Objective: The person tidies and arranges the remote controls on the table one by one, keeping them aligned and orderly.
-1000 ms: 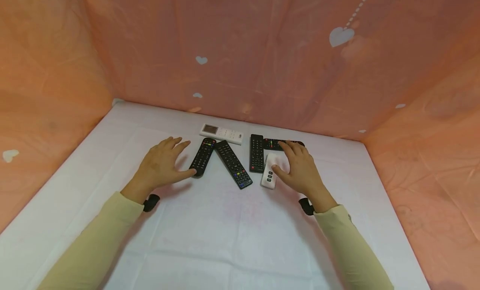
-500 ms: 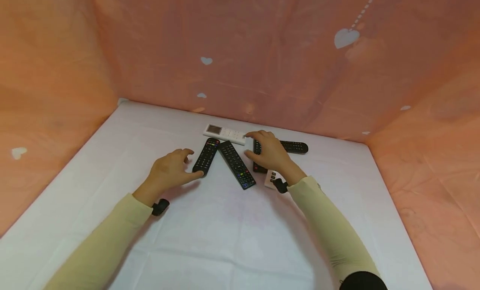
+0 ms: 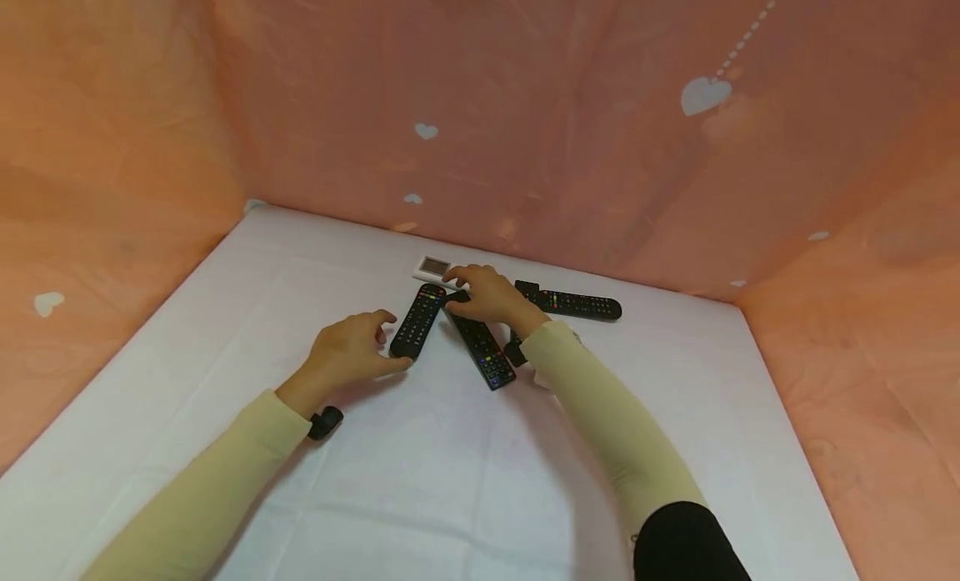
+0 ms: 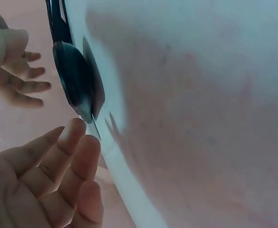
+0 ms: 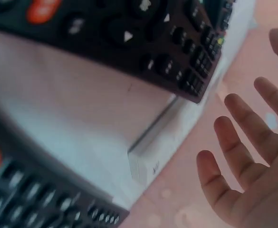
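My left hand (image 3: pixel 348 348) is beside the left black remote control (image 3: pixel 417 321), its fingers loosely bent and its thumb near the remote's lower end; contact is hard to tell. In the left wrist view the fingertips (image 4: pixel 84 142) come close to the end of a dark remote (image 4: pixel 74 78). Above the upper end of the middle black remote control (image 3: pixel 486 352) hovers my right hand (image 3: pixel 491 298), which hides part of the white remote control with a screen (image 3: pixel 433 267). The right wrist view has these fingers (image 5: pixel 238 161) spread, holding nothing, past a white remote's end (image 5: pixel 153 159).
To the right lie a black remote set crosswise (image 3: pixel 581 304) and an upright black one (image 3: pixel 527 287), mostly covered by the right forearm. Only a sliver of a small white remote (image 3: pixel 542 381) shows. Orange-pink fabric (image 3: pixel 525 131) walls the white table (image 3: pixel 390 481) behind and at both sides.
My right hand has swept left from the right-side remotes to above the middle one. My left hand has edged right, toward the left black remote. No remote has visibly shifted.
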`<action>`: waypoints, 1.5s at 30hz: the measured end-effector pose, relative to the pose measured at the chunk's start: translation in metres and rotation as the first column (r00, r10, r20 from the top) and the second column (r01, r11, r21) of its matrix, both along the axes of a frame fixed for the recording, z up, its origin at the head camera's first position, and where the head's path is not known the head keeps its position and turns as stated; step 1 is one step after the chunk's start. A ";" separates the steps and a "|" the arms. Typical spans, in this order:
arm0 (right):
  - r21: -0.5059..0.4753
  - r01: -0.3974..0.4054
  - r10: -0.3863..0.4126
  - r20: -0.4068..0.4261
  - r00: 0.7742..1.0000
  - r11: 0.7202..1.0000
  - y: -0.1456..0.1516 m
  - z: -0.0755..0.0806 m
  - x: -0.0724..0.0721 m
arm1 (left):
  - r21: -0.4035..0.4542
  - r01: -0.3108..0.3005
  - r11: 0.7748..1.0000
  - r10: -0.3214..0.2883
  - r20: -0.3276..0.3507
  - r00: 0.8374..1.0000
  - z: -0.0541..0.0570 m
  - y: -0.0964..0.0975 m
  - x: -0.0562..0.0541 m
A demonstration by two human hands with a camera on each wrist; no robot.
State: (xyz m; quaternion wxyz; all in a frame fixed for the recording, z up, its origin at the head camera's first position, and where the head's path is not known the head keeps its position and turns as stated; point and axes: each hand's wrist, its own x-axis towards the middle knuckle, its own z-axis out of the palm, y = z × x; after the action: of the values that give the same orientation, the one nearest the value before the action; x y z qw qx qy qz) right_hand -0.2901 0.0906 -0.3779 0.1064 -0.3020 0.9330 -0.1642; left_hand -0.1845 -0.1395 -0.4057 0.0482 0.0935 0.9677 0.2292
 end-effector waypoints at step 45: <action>0.164 -0.026 0.036 -0.056 0.998 0.986 -0.041 -0.013 0.001 | -0.012 -0.024 1.000 0.025 0.067 0.997 -0.005 0.019 0.003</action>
State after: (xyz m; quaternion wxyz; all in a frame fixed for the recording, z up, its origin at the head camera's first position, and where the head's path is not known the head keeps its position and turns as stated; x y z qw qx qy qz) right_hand -0.2890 0.0493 -0.3913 0.1060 -0.3114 0.9412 -0.0767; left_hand -0.1819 -0.1206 -0.4104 0.0785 0.0734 0.9678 0.2275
